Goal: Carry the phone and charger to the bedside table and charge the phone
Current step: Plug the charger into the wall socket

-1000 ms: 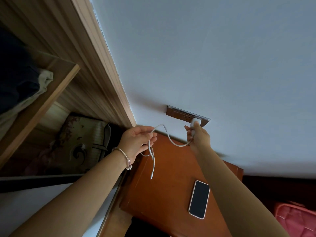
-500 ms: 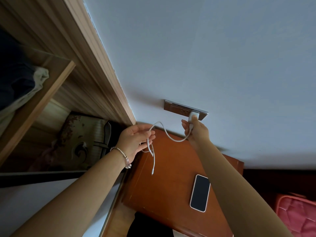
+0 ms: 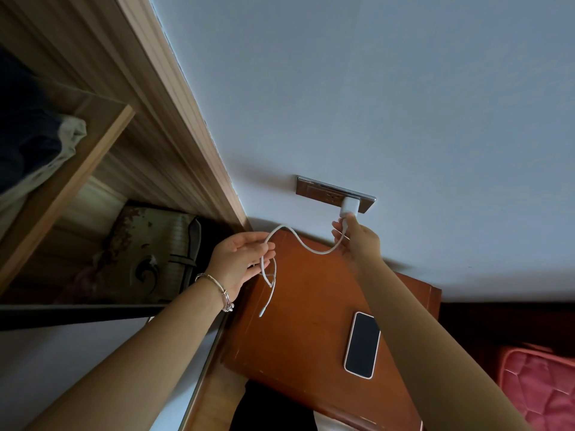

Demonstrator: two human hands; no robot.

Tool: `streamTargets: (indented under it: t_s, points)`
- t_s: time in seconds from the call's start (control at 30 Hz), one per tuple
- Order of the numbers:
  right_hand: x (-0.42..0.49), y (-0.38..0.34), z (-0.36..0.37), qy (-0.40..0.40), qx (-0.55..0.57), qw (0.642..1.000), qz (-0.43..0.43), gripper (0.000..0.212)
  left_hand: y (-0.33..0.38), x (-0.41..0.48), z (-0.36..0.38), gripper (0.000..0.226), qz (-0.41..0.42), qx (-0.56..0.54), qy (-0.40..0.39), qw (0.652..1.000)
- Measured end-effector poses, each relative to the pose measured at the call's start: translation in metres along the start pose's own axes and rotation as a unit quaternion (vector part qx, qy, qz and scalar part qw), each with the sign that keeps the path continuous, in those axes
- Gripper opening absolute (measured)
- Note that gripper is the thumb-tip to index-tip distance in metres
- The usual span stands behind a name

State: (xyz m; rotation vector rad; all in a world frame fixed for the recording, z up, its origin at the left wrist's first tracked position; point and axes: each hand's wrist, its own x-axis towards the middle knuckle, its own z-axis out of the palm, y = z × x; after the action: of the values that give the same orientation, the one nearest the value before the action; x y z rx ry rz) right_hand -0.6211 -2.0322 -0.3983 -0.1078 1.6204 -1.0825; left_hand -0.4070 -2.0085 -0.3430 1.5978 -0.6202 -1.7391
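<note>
My left hand has a loose grip on the white cable, a few coils gathered in the fingers and the free plug end dangling over the bedside surface. The cable looks light and limp; it will sag and swing, so I judge it best taken close behind the small plug end, where it is stiffest, not mid-length. To the left a wardrobe side stands tight against the surface, leaving that hand little room. My right hand pinches the cable's connector just under the charger brick, which sits in the wall socket; whether it is fully seated I cannot tell. The brick is hard and light, and a push on its body would serve better than a pull on the lead. The phone lies face up near the surface's right front, partly under my right forearm: smooth, likely slippery, best held by its long edges. The middle of the surface is bare, with room to bring the plug across.
</note>
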Motion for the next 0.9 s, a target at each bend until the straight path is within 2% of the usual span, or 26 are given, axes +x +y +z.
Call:
streamTargets:
  t_s: [0.2,0.5,0.9]
  points:
    - [0.003,0.005,0.009,0.044,-0.007,0.999,-0.019,0.025,0.000,0.005,0.003,0.020,-0.001,0.009,0.001,1.000]
    - [-0.013,-0.008,-0.012,-0.031,-0.006,0.999,0.025,0.029,0.004,-0.018,0.009,0.019,0.002,-0.031,-0.003,1.000]
    - [-0.085,0.037,-0.063,-0.027,0.023,0.992,0.119,0.029,0.006,-0.063,0.020,0.018,-0.012,-0.071,-0.049,0.996]
